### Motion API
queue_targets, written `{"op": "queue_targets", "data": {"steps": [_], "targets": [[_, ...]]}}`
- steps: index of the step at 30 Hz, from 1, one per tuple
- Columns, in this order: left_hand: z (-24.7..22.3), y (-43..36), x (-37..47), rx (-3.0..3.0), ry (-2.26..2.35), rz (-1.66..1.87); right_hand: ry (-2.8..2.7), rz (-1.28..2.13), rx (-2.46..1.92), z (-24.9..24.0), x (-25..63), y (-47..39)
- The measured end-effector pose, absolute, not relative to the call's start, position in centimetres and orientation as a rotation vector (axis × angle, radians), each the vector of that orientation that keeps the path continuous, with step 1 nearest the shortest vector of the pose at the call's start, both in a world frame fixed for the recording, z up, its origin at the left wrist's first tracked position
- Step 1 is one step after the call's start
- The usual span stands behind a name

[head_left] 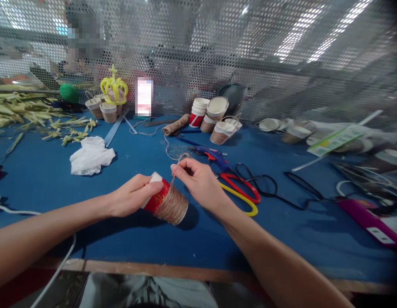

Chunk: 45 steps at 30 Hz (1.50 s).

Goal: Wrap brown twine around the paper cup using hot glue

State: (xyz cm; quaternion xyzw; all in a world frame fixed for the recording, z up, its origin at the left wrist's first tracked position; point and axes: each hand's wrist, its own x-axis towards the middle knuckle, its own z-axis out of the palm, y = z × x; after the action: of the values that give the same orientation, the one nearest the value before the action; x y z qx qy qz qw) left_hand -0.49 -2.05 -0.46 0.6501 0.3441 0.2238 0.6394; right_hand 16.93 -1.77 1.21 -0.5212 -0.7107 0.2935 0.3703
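My left hand [136, 194] is closed around the open end of a red and white paper cup [158, 194], tilted on its side above the table. Brown twine [172, 207] is wound in close rows round the cup's lower part. Between thumb and fingers, my right hand [196, 177] pinches the loose strand of twine just above the cup. That strand runs back to a twine roll [176, 125] lying farther off. Just beyond my right hand lie a blue glue gun [213, 155] and scissors [241, 188] with red and yellow handles.
Twine-wrapped cups [222, 131] and a stack of paper cups [198, 112] stand at the back. A crumpled white cloth [92, 156] lies left, near dried husks [22, 107] and a yellow crown [114, 87]. A purple power strip [368, 220] and black cable [269, 184] are on the right.
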Motion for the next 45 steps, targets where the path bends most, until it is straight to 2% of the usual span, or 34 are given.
{"op": "queue_targets", "data": {"steps": [27,31,38,45], "targets": [[-0.2,-2.3,-0.7,1.807,0.709,0.542,-1.88,0.923,-1.332,0.7,16.4,-2.0],[-0.5,-2.1,-0.6,1.612,0.773,0.574,-1.866,0.938,-1.358,0.4,16.7,-1.6],[-0.6,-0.9,0.3,1.151,1.032,0.909,-1.796,0.941,-1.357,0.5,17.4,-1.2],[-0.7,-0.5,0.3,0.967,0.923,0.903,-1.855,1.12,-1.294,0.2,17.3,-1.4]]}}
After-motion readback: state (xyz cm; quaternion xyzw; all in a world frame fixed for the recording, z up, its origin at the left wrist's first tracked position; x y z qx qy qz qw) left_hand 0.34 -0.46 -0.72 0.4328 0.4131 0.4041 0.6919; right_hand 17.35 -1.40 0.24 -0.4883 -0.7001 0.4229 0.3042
